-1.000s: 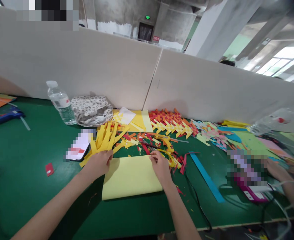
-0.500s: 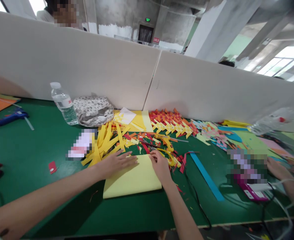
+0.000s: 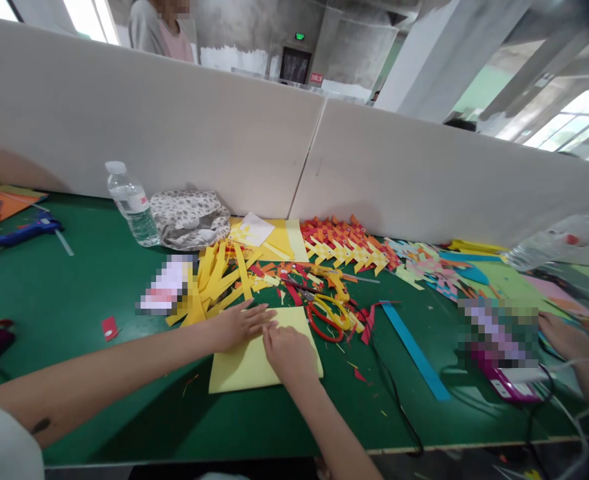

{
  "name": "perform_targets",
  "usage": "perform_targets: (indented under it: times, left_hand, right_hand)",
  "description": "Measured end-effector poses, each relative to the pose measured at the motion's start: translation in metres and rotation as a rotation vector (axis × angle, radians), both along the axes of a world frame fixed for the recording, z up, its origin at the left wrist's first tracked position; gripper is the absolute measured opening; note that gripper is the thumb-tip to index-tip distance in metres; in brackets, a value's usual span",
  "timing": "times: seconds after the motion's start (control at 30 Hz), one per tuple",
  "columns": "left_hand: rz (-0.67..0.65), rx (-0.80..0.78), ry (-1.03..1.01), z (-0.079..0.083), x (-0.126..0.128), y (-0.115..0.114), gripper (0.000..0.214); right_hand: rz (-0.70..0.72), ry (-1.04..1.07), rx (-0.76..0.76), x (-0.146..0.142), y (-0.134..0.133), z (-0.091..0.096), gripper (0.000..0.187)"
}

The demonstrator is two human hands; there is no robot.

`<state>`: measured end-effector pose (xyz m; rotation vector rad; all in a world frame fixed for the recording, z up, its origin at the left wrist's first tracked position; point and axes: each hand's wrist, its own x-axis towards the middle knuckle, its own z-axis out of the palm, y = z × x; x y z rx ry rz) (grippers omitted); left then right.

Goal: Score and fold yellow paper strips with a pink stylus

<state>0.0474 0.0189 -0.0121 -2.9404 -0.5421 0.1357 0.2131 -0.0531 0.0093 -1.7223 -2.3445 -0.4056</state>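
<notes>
A folded pale yellow paper sheet [image 3: 234,377] lies on the green table in front of me. My left hand [image 3: 247,325] rests flat on its upper left part with the fingers stretched out. Right beside those fingertips, my right hand [image 3: 289,353] is on the middle of the sheet, its fingers curled together. Whatever may be between the right fingers is hidden. Just beyond the sheet lie red-handled scissors [image 3: 328,337], yellow-handled scissors [image 3: 343,313] and a yellow glue gun [image 3: 341,290]. Yellow paper strips [image 3: 219,273] are heaped behind my left hand.
A water bottle [image 3: 133,207] and a patterned cloth bundle [image 3: 191,219] stand against the partition [image 3: 214,127]. Woven paper pieces [image 3: 344,247] lie at the back. To the right are a blue strip [image 3: 417,353], a black cable [image 3: 387,387] and another person's hand [image 3: 567,337].
My right hand has moved left from the sheet's upper right edge to its middle, near my left fingertips. The red scissor handles now show. My left hand stays on the sheet.
</notes>
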Motion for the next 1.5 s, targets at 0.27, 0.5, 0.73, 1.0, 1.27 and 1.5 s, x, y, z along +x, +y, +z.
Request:
perform_targets:
  times: [0.27, 0.5, 0.73, 1.0, 1.27, 1.5]
  left_hand:
    - [-0.013, 0.069, -0.067, 0.000, -0.004, 0.001, 0.073]
    - [-0.002, 0.113, -0.084, -0.005, -0.003, 0.001, 0.068]
    - [0.036, 0.041, 0.018, -0.001, 0.002, 0.000, 0.071]
    - [0.047, -0.048, -0.082, -0.001, 0.003, -0.001, 0.075]
    - [0.038, -0.047, -0.114, 0.000, 0.001, -0.003, 0.076]
    - [-0.005, 0.019, -0.073, 0.003, 0.000, -0.002, 0.077]
  right_hand:
    - [0.167, -0.040, -0.054, -0.005, -0.028, -0.024, 0.029]
    - [0.354, -0.046, -0.241, -0.052, -0.033, -0.025, 0.011]
    - [0.497, 0.062, -0.140, -0.088, -0.044, -0.040, 0.023]
    - [0.390, 0.055, -0.280, -0.079, -0.044, -0.019, 0.028]
    - [0.087, 0.070, -0.219, 0.011, -0.052, -0.010, 0.030]
    - [-0.027, 0.121, -0.026, 0.071, -0.061, -0.013, 0.047]
